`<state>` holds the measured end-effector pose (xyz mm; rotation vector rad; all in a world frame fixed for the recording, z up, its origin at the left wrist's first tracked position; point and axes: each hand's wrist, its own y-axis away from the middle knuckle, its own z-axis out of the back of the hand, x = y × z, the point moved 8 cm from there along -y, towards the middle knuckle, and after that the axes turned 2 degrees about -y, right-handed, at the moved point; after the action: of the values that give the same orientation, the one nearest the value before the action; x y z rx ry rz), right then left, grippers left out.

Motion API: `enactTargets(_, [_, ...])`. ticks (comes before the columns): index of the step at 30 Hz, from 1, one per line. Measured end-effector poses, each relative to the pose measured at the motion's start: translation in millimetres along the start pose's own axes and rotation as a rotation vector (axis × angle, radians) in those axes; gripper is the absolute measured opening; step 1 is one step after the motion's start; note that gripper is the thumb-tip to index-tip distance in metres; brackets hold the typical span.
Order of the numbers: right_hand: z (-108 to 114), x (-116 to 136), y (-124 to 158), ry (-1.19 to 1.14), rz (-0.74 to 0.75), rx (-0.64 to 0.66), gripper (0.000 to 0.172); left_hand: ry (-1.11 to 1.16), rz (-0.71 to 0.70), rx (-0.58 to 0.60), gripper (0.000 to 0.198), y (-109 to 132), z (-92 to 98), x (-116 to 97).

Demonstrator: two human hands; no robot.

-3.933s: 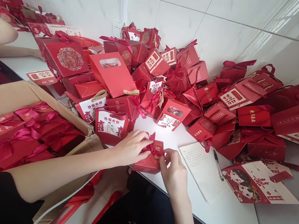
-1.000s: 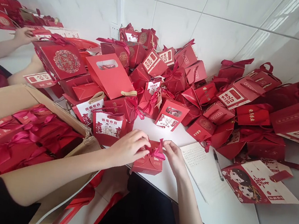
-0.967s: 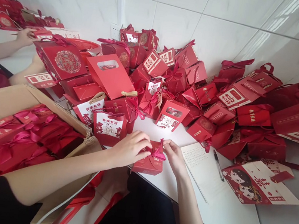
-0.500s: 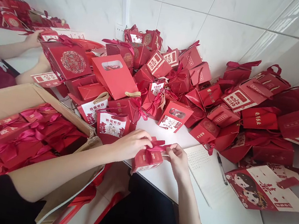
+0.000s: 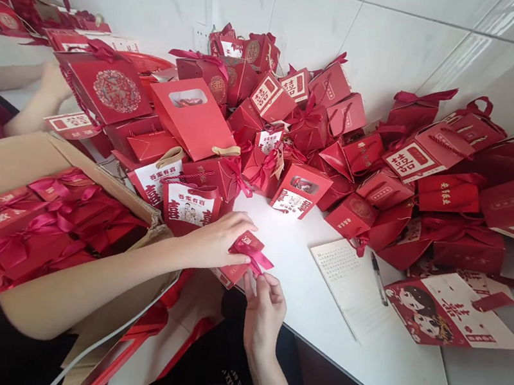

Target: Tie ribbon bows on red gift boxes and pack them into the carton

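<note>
A small red gift box (image 5: 237, 261) with a pink ribbon bow is tipped over at the white table's front edge. My left hand (image 5: 213, 239) grips the box from the left, fingers curled over its top. Just below it, my right hand (image 5: 264, 307) has its fingers partly spread under the ribbon ends, touching them at the fingertips. A cardboard carton (image 5: 7, 169) at my left holds several similar red boxes with ribbons (image 5: 44, 227).
A big heap of red gift boxes and bags (image 5: 324, 138) covers the table (image 5: 384, 375) up to the tiled wall. A sheet of paper (image 5: 349, 285) with a pen (image 5: 379, 278) lies to the right. Another person's arm (image 5: 31, 105) rests at far left.
The box has tipped over toward the table's edge in my left hand. My right hand has let go of the bow and dropped below the box. The other person's hand drew back.
</note>
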<state>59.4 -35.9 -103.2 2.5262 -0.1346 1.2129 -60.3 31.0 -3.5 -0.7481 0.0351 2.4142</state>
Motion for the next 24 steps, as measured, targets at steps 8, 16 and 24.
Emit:
enactTargets(8, [11.3, -4.9, 25.1, 0.101, 0.144, 0.014, 0.026, -0.280, -0.026, -0.013, 0.039, -3.9, 11.8, -1.9])
enactTargets(16, [11.4, -18.9, 25.6, 0.242, 0.080, 0.135, 0.023, -0.151, 0.121, 0.045, 0.022, 11.7, 1.7, -14.1])
enactTargets(24, [7.8, -22.4, 17.6, 0.320, -0.043, 0.232, 0.038, 0.122, -0.053, 0.185, 0.031, -4.6, -8.0, -3.8])
